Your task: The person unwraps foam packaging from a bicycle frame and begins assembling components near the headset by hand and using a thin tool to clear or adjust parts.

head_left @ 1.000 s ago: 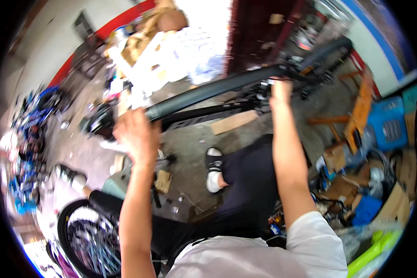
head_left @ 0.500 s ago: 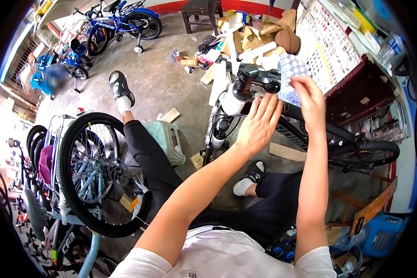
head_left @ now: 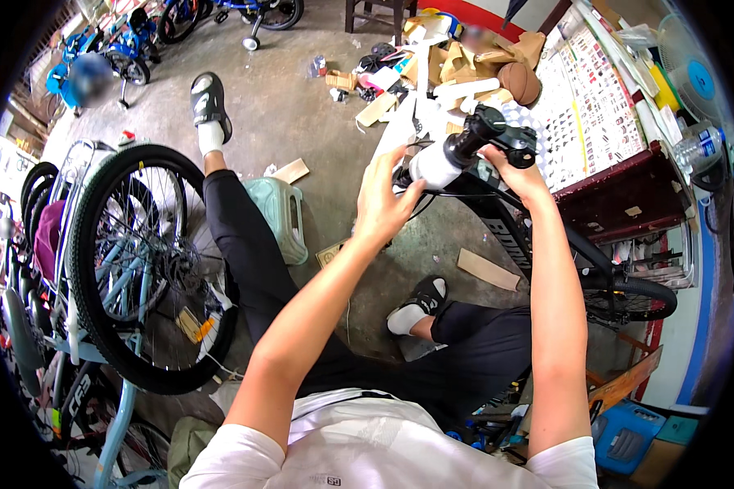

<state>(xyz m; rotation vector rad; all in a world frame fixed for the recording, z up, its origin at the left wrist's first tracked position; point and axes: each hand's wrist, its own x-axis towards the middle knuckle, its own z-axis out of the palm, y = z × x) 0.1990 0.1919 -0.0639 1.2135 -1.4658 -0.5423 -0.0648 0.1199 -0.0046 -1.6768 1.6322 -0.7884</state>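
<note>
In front of me stands a black bicycle frame with white wrapping round its head tube. Above that wrapping sits a black handlebar stem. My left hand is curled at the front of the head tube, thumb apart from the fingers, round the top of the fork. With my right hand I reach under the stem and grip it from the near side; some of its fingertips are hidden. Dotted bubble wrap shows just behind the stem.
Left of my leg a loose wheel leans among parked bicycles. A pale green stool stands beside my knee. Cardboard and packaging are heaped at the far side, near a basketball. A dark red cabinet borders the right.
My left hand has moved left from beside the stem to the fork. My right hand has come down from the bubble wrap to the stem. The bicycle's front end has shifted right.
</note>
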